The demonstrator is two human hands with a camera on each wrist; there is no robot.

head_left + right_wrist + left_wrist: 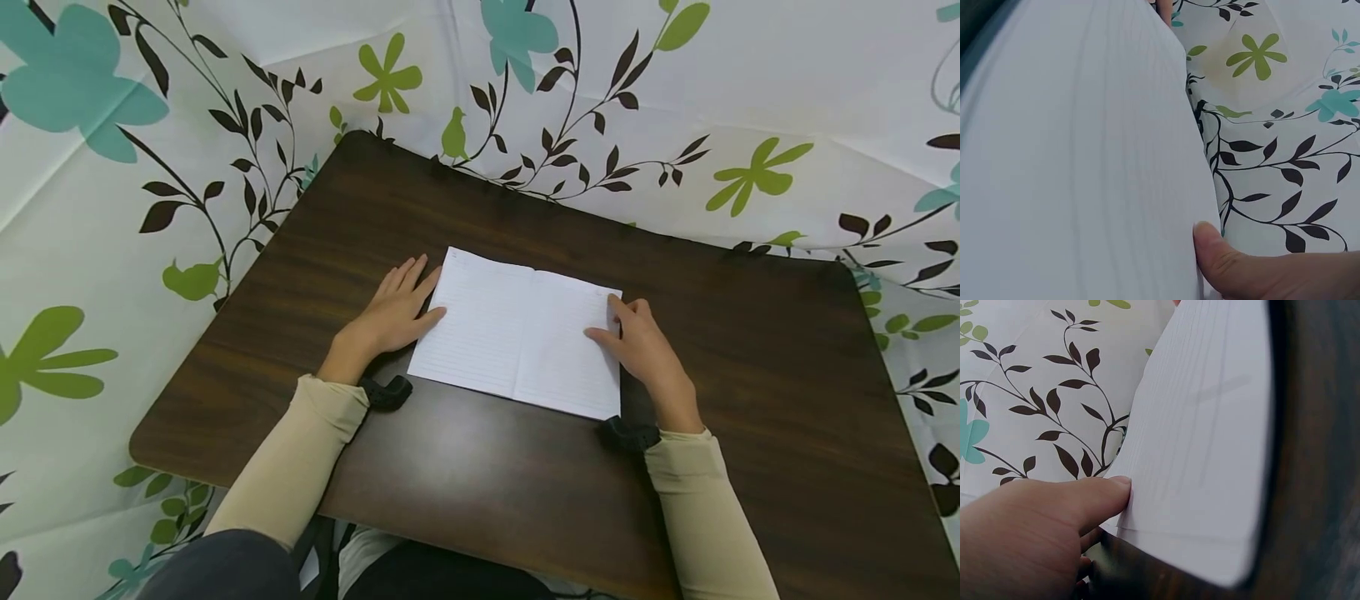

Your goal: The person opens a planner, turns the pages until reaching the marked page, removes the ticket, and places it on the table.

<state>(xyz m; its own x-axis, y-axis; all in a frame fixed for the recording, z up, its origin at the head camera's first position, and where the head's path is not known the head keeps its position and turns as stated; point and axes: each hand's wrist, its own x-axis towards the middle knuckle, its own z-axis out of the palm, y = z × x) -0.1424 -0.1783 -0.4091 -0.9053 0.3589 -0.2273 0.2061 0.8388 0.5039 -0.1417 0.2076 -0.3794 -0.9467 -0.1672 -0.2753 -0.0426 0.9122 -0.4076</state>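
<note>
An open notebook (480, 325) with white lined pages lies on the dark brown table, its center fold running between the two pages. At its left edge my left hand (393, 308) lies with fingers extended over the tabletop and the thumb on the page margin; the left wrist view shows that thumb (1107, 494) against the page edge. My right hand (641, 342) is at the notebook's right edge. Its thumb rests on the page and its index fingertip touches near the top corner, while the other fingers are partly hidden behind. In the right wrist view the thumb (1216, 256) overlaps the page's edge.
The brown wood-grain table (750, 383) extends around the notebook on all sides. A white curtain (645, 150) with leaf, flower and bird prints hangs behind and beside it. Black wrist bands (387, 393) sit below both hands, close to the tabletop.
</note>
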